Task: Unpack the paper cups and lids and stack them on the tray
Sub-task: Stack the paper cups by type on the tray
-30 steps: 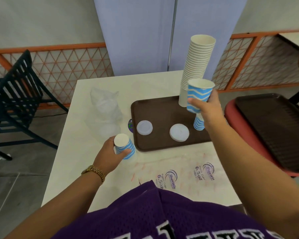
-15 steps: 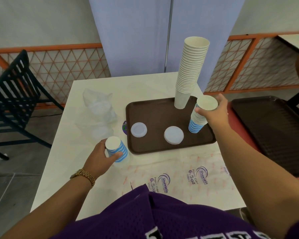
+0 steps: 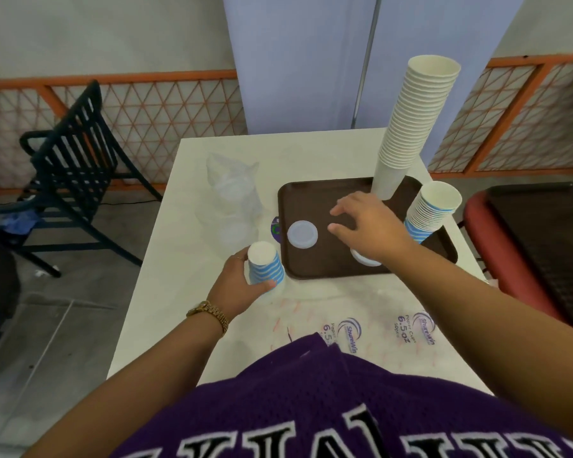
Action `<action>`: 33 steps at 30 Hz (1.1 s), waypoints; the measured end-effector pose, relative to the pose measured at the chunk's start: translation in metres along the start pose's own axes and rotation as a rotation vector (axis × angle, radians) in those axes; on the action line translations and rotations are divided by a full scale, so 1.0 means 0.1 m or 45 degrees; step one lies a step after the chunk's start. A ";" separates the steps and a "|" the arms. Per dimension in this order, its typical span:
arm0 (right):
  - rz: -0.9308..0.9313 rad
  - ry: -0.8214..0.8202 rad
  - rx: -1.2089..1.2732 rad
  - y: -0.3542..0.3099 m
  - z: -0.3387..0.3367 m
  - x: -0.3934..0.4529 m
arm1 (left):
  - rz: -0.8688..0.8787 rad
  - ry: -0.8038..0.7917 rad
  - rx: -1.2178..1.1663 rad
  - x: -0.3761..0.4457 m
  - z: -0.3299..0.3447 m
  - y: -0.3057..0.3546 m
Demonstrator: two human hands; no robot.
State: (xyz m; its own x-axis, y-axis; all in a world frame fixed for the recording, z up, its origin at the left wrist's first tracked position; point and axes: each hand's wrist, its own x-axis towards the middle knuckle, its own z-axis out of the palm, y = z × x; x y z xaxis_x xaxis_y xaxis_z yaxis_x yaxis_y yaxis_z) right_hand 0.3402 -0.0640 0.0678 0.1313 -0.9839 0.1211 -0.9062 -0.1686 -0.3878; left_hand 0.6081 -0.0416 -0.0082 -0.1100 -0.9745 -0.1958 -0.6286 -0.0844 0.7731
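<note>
A brown tray (image 3: 325, 193) lies on the white table. At its back right stands a tall stack of white cups (image 3: 411, 127). A shorter stack of blue-striped cups (image 3: 430, 213) stands at the tray's right edge. Two white lids lie on the tray: one (image 3: 302, 234) at the left, another (image 3: 364, 258) partly hidden under my right hand. My right hand (image 3: 368, 226) hovers over the tray with fingers spread, holding nothing. My left hand (image 3: 242, 285) grips an upside-down stack of blue-striped cups (image 3: 265, 267) on the table, just left of the tray.
A clear plastic bag with lids (image 3: 232, 203) sits left of the tray. Printed cup wrapping (image 3: 377, 325) lies flat at the table's near edge. A dark chair (image 3: 70, 166) stands to the left; a red seat with a second dark tray (image 3: 543, 246) is on the right.
My right hand set its blue-striped cup onto the short stack at the tray's right edge, let go, and moved left over the tray. My left hand kept hold of its cups.
</note>
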 end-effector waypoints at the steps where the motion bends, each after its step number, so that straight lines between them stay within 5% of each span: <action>1: -0.064 -0.063 -0.061 -0.16 0.05 0.02 | -0.009 -0.018 0.009 -0.01 -0.02 -0.02; 13: -0.002 -0.493 -0.130 -1.15 0.68 0.24 | -0.076 -0.105 -0.006 -0.05 -0.22 -0.23; 33: 0.178 -0.328 0.330 -1.12 0.14 0.29 | -0.007 -0.223 0.026 0.08 -0.29 -0.18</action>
State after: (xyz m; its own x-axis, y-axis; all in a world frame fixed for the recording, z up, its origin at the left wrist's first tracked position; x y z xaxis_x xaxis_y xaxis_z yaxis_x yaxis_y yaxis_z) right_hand 0.4511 -0.0748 0.1024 0.1397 -0.9755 -0.1697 -0.7950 -0.0084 -0.6065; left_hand 0.6406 -0.0537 -0.0065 -0.2379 -0.9226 -0.3037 -0.6447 -0.0838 0.7598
